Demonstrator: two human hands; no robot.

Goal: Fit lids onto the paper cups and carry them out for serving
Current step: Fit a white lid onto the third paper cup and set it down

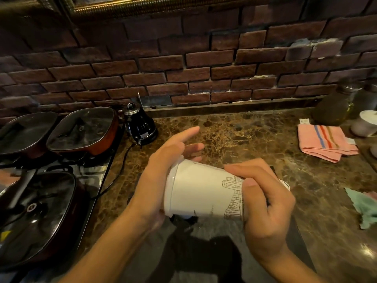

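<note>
A white paper cup [202,190] with a line drawing of buildings lies tipped on its side in the air above the counter, its mouth pointing left. A white lid [173,181] sits against that mouth. My left hand [163,166] presses its palm on the lid, fingers spread and pointing right. My right hand [263,201] wraps around the cup's base end, thumb on the printed side. Under the cup lies a dark tray [293,233], and a small dark object [183,218] peeks out just below the cup's rim.
Three lidded pans [81,131] sit on a stove at the left, with a black kettle [140,125] and its cord beside them. A folded pink striped cloth [326,141], jars [332,107] and a white container [365,123] stand at the right. A green rag [363,209] lies at the right edge.
</note>
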